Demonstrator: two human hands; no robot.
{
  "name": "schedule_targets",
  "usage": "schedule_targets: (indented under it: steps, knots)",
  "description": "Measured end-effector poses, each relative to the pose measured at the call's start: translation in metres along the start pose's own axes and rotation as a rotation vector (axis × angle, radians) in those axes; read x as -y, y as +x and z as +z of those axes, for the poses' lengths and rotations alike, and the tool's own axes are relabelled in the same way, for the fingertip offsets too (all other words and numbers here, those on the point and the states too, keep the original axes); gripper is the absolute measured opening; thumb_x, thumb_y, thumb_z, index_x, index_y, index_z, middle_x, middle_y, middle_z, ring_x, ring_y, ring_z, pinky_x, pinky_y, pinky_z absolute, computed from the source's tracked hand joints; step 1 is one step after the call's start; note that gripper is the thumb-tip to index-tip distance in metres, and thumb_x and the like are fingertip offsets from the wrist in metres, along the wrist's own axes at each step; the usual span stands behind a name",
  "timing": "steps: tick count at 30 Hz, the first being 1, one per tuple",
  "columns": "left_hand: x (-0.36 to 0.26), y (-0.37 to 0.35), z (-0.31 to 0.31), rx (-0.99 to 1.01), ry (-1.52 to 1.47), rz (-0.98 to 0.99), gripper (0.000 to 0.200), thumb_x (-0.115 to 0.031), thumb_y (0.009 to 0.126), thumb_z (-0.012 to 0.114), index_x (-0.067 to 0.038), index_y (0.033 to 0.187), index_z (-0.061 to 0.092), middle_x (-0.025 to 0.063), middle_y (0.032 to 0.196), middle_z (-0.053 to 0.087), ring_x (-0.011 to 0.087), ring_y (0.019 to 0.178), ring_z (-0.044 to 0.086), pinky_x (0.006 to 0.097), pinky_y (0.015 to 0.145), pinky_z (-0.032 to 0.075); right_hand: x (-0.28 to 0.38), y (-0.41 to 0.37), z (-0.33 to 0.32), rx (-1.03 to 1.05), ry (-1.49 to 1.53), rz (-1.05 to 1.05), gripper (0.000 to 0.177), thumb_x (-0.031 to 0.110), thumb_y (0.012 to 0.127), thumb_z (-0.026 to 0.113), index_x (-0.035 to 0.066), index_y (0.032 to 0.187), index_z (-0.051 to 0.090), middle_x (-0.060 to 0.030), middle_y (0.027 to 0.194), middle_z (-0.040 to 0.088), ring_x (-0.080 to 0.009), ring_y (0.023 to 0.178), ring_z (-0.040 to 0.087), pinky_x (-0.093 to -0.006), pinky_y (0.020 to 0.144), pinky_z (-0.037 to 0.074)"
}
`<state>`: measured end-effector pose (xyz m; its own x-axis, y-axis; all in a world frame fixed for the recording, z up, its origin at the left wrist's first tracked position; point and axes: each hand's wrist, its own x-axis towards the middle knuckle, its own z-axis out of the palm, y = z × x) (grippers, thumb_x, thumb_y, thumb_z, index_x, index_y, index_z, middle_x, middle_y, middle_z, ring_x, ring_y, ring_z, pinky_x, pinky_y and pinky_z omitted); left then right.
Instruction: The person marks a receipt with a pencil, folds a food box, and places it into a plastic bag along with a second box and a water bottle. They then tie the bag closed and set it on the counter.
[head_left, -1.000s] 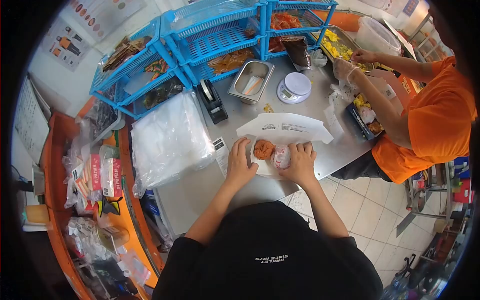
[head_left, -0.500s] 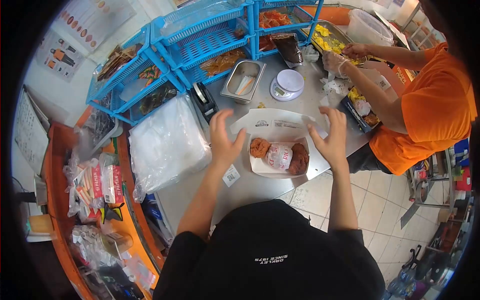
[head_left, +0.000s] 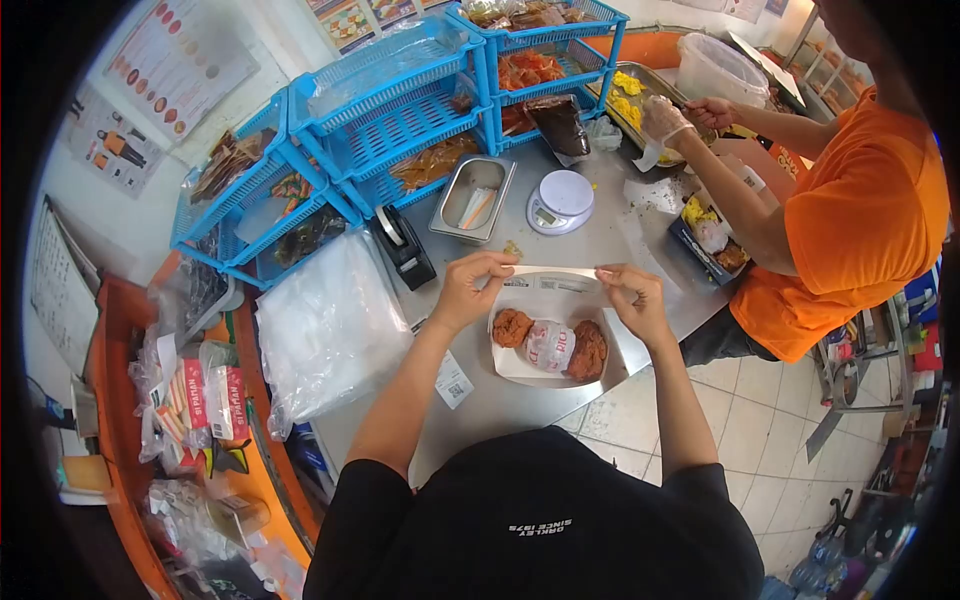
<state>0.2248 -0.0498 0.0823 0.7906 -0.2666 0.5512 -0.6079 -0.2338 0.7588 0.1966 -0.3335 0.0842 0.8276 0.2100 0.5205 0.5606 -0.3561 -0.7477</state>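
Observation:
An open cardboard food box lies on the steel table in front of me. Inside it, a paper-wrapped bundle of rice sits between a piece of fried chicken on the left and another, darker fried chicken piece on the right. My left hand pinches the far left corner of the box lid, and my right hand pinches its far right corner. The lid stands raised behind the food, its far edge stretched between my fingers.
Beyond the box stand a white kitchen scale, a metal container and a tape dispenser. Clear plastic bags lie left, below blue basket racks. At right, a co-worker in an orange shirt works over another filled box.
Both my hands have closed inward from beside the box onto the lid's far corners. The lid's far edge now looks straighter. The co-worker's gloved hand has shifted slightly at the tray.

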Motion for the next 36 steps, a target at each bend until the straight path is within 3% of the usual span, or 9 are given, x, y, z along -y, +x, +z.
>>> schedule_targets:
  steps: [4, 7, 9, 11, 13, 16, 20, 25, 36]
  knots:
    - [-0.007, 0.002, -0.006, 0.083, -0.055, -0.091, 0.009, 0.005, 0.077, 0.067, 0.001, 0.083, 0.061, 0.0069, 0.086, 0.067, 0.0132, 0.078, 0.062, 0.0259, 0.072, 0.048, 0.011, 0.004, -0.001, 0.043, 0.051, 0.151, 0.022, -0.004, 0.075, 0.065, 0.0, 0.097, 0.068, -0.0113, 0.087, 0.068, -0.0188, 0.078, 0.064, -0.028, 0.074, 0.048]
    - [-0.028, 0.001, -0.011, 0.093, -0.128, -0.415, 0.013, -0.001, 0.078, 0.069, -0.001, 0.086, 0.059, 0.0052, 0.081, 0.064, 0.0117, 0.077, 0.058, 0.0258, 0.071, 0.047, 0.024, 0.0, -0.007, 0.166, 0.061, 0.313, 0.022, 0.002, 0.076, 0.067, 0.0, 0.098, 0.068, -0.0114, 0.083, 0.067, -0.0196, 0.079, 0.064, -0.0309, 0.076, 0.049]
    - [-0.043, -0.006, -0.027, 0.504, -0.042, -0.402, 0.017, -0.009, 0.08, 0.069, -0.001, 0.089, 0.057, 0.008, 0.084, 0.06, 0.0148, 0.079, 0.057, 0.0262, 0.069, 0.047, 0.033, -0.011, -0.012, 0.235, 0.097, 0.328, 0.022, 0.006, 0.078, 0.069, 0.0, 0.099, 0.067, -0.0116, 0.08, 0.066, -0.0205, 0.079, 0.063, -0.0328, 0.077, 0.05]
    - [-0.036, -0.046, -0.02, 0.556, 0.135, -0.459, 0.019, -0.012, 0.081, 0.069, -0.001, 0.09, 0.056, 0.0109, 0.089, 0.06, 0.018, 0.081, 0.058, 0.0282, 0.07, 0.048, 0.045, -0.034, -0.016, 0.562, 0.089, 0.518, 0.028, 0.019, 0.079, 0.07, -0.001, 0.099, 0.065, -0.0137, 0.077, 0.064, -0.024, 0.075, 0.062, -0.0375, 0.075, 0.049]
    - [-0.031, -0.076, -0.008, 0.599, 0.318, -0.502, 0.022, -0.015, 0.081, 0.07, -0.001, 0.091, 0.056, 0.0137, 0.093, 0.059, 0.0213, 0.083, 0.059, 0.0303, 0.07, 0.049, 0.041, -0.055, -0.002, 0.522, -0.052, 0.468, 0.042, 0.03, 0.078, 0.072, -0.003, 0.104, 0.062, -0.0184, 0.093, 0.062, -0.029, 0.086, 0.06, -0.0397, 0.079, 0.048]
    - [-0.042, -0.097, 0.018, 0.138, 0.406, -0.676, 0.038, -0.028, 0.083, 0.069, 0.001, 0.103, 0.053, 0.0214, 0.103, 0.059, 0.0323, 0.09, 0.062, 0.039, 0.077, 0.052, 0.058, -0.068, 0.02, 0.207, -0.591, 0.603, 0.061, 0.031, 0.077, 0.073, -0.009, 0.117, 0.052, -0.0245, 0.119, 0.052, -0.0383, 0.111, 0.05, -0.0416, 0.092, 0.044]
    - [-0.045, -0.102, 0.022, 0.142, 0.363, -0.816, 0.046, -0.033, 0.086, 0.066, 0.005, 0.108, 0.053, 0.0235, 0.106, 0.061, 0.0327, 0.092, 0.064, 0.0367, 0.079, 0.052, 0.034, -0.087, 0.029, 0.114, -0.388, 0.565, 0.06, 0.032, 0.076, 0.073, -0.01, 0.114, 0.052, -0.0267, 0.117, 0.052, -0.0372, 0.11, 0.052, -0.043, 0.093, 0.044]
    - [-0.036, -0.102, 0.022, 0.018, 0.079, -0.964, 0.062, -0.042, 0.079, 0.071, 0.007, 0.112, 0.054, 0.0227, 0.096, 0.066, 0.0284, 0.08, 0.067, 0.0371, 0.068, 0.053, 0.032, -0.081, 0.03, 0.015, -0.029, 0.891, 0.071, 0.032, 0.069, 0.08, -0.01, 0.118, 0.05, -0.025, 0.11, 0.059, -0.0329, 0.098, 0.062, -0.038, 0.082, 0.052]
    - [-0.041, -0.08, -0.003, 0.282, -0.044, -1.112, 0.048, -0.042, 0.079, 0.069, 0.005, 0.088, 0.067, 0.0133, 0.076, 0.067, 0.0184, 0.065, 0.063, 0.0324, 0.057, 0.05, 0.063, -0.058, 0.02, 0.069, -0.239, 0.842, 0.053, 0.031, 0.065, 0.08, -0.007, 0.099, 0.066, -0.0213, 0.083, 0.069, -0.0288, 0.074, 0.069, -0.0353, 0.071, 0.053]
